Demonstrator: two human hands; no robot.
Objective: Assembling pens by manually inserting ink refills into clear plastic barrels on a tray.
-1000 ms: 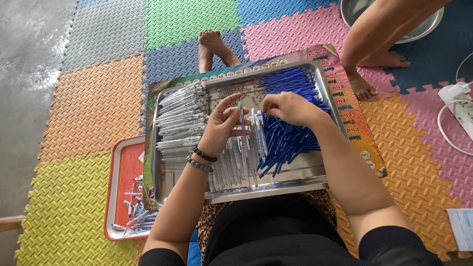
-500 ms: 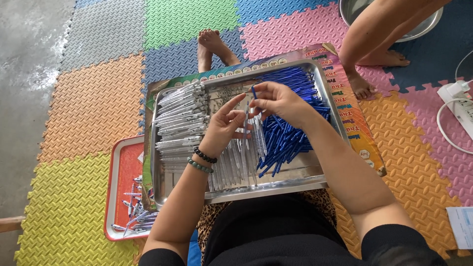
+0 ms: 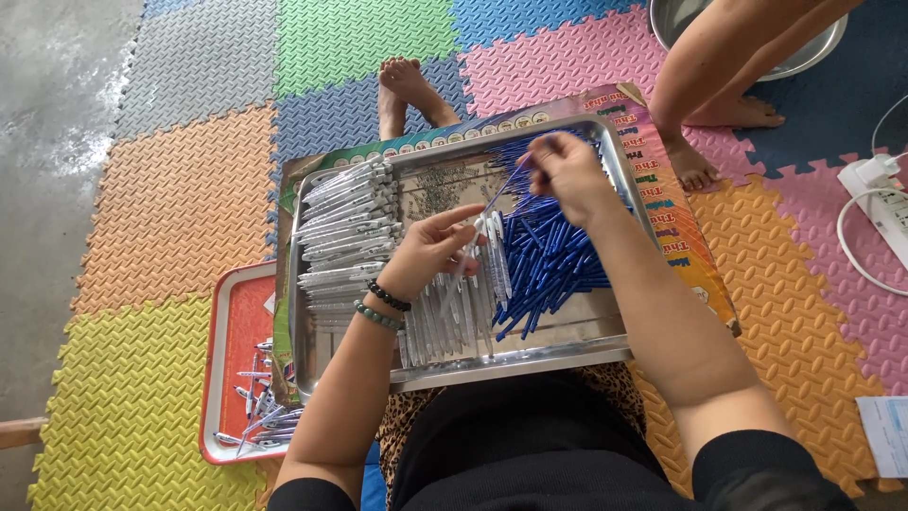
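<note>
Head view, looking straight down on a lap. Steel tray (image 3: 605,343) resting across the knees, sitting on a printed cardboard sheet (image 3: 673,203). Left hand (image 3: 430,251) over the middle of the tray, thumb and fingers closed in a pinch on a clear barrel (image 3: 470,254), index finger stretched out toward the right. Two bead bracelets (image 3: 383,305) on that wrist. Right hand (image 3: 567,172) lifted above the tray's far right corner, fingertips pinched on the top of a thin blue refill (image 3: 503,187), slanting down and left toward the barrel. Whether refill tip meets barrel: cannot tell, too fine to see.

Blue refills (image 3: 544,260) heaped in the right half of the tray, directly under the right forearm. Clear barrels (image 3: 445,326) lined up side by side along the near middle. Finished-looking pens (image 3: 345,227) stacked in rows along the left side. Bare metal showing in the far centre.

Red tray (image 3: 227,355) on the floor to the left, a scatter of small parts (image 3: 260,402) at its near end. Foam mat tiles (image 3: 180,203) in many colours underneath. Own bare foot (image 3: 407,90) beyond the tray. Another person's legs (image 3: 705,104) at top right, by a steel bowl (image 3: 813,47). White power strip (image 3: 875,194) at the right edge.
</note>
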